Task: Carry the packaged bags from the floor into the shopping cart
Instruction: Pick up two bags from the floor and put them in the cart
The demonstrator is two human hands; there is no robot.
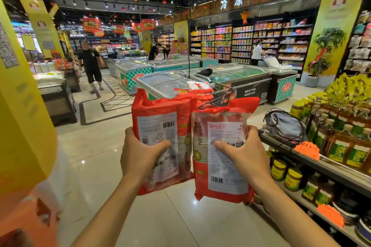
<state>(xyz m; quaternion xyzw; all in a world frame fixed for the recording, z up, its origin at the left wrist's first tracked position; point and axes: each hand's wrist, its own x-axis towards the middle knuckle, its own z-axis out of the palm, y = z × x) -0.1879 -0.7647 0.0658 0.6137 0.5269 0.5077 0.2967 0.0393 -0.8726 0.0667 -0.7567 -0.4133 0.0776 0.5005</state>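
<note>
In the head view, we held 2 red packaged bags up in front of us, side by side and touching along their inner edges. Our left hand [140, 152] gripped the left bag [160, 122] around its lower half, the thumb pressed across the white label and the other fingers curled behind it, out of sight. Our right hand [244, 152] gripped the right bag [226, 178] the same way, with the thumb on its label and the fingers wrapped round the far edge. Both bags stood roughly upright, well above the glossy floor [96, 162], with their barcodes facing us. The left bag sat a little higher than the right.

Beyond the bags, the shopping cart [219, 94] stood just beside a chest freezer [166, 84], its wire side showing above the right bag. More red packs [198, 86] lay piled in it, rising above its rim.

To our right ran a shelf [321, 166] carrying jars [278, 169], bottles [341, 146] and orange price tags [307, 149]. A grey bag [285, 124] lay on its near end. A yellow pillar [22, 106] filled the left edge. Farther off, a person in black [90, 64] was mid-stride in the aisle beside the freezers.
</note>
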